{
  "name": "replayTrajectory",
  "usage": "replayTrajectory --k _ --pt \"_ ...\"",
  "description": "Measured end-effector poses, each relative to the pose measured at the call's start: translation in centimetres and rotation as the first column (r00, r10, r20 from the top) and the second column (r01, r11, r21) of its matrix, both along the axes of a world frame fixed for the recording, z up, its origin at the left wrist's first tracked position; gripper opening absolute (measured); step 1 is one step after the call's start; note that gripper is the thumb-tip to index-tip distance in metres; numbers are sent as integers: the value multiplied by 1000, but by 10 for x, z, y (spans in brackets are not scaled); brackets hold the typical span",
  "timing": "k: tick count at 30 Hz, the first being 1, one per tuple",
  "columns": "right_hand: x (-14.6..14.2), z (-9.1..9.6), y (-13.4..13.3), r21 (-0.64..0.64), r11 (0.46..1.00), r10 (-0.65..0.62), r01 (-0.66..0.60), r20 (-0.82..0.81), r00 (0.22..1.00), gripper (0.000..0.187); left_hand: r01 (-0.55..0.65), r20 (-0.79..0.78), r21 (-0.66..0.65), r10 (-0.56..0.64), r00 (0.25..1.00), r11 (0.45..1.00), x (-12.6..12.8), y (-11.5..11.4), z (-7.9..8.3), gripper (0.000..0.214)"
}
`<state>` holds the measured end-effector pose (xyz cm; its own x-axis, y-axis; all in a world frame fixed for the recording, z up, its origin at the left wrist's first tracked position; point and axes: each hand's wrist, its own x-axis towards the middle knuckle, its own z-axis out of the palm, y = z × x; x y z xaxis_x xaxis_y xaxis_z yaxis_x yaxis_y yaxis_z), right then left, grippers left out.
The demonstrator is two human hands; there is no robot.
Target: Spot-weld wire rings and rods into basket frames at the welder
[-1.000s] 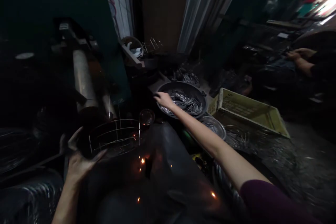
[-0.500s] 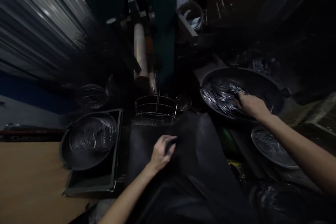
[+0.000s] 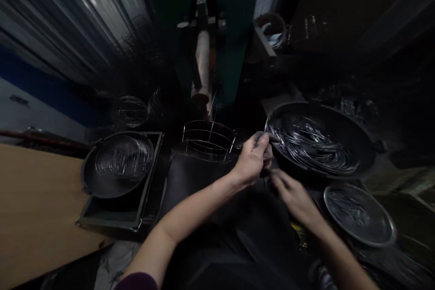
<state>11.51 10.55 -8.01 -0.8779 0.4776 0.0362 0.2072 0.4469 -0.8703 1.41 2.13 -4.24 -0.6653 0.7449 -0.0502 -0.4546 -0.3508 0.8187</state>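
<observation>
Your left hand (image 3: 252, 161) curls its fingers beside the large pan (image 3: 362, 142); your right hand (image 3: 295, 195) is close by, blurred. You cannot tell what either grips. Shiny wire loops (image 3: 307, 145) lie in that pan, right of the wire frame (image 3: 210, 134).

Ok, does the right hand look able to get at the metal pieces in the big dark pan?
Probably yes: the right hand is close to the big dark pan, which is open on top, and most of the metal pieces lie uncovered.
</observation>
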Motion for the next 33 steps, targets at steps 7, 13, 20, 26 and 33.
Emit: replayTrajectory --k 7,13,20,26,33 --pt "-2 -32 -42 145 967 215 -211 -18 976 25 70 215 -10 -66 974 998 -27 -17 -17 34" --pt "-38 0 -26 227 966 145 -126 -67 987 24 -179 -684 -378 -144 715 908 -59 -131 -17 36" --pt "-182 31 -10 -88 994 34 -57 -243 970 20 -584 -971 -183 -54 232 791 -163 -153 -65 85" --pt "-235 17 -32 -512 852 8 -107 -192 981 19 -617 -947 55 238 218 785 -168 -133 -89 74" --pt "-234 24 -42 -508 857 -20 -82 -193 981 29 -646 -922 85 306 238 758 -165 -142 -95 71"
